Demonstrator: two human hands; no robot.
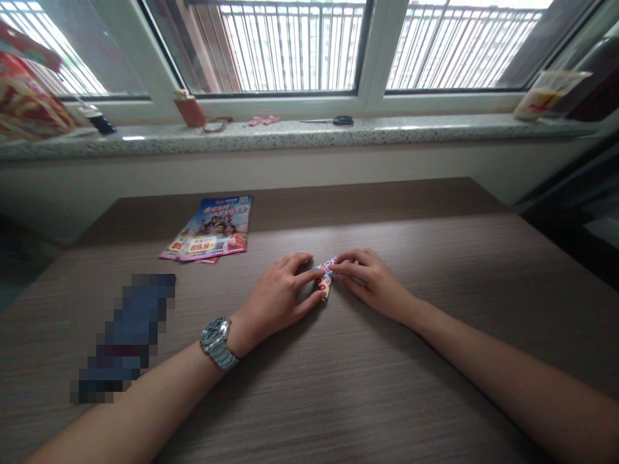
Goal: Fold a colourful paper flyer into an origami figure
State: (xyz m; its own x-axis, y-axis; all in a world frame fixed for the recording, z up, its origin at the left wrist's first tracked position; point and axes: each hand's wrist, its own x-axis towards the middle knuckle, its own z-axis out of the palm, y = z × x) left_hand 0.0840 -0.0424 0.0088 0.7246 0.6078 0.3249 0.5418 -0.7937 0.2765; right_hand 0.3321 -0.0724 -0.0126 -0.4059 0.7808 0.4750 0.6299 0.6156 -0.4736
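Observation:
A small folded piece of colourful printed paper (325,281) lies on the brown wooden table (271,412), between both hands. My left hand (284,287), with a metal watch on its wrist, rests at the paper's left side; its fingers are bent and apart, with fingertips touching the paper. From the right, my right hand (370,280) pinches the paper's upper right part between thumb and fingers. Part of the paper is covered by the fingertips.
Printed flyers (217,225) lie stacked at the back left. A pixelated dark blue object (128,335) is beside my left forearm. The stone windowsill (290,134) holds scissors (342,120), an orange-red bottle (189,111), a dark small bottle (98,120) and bags.

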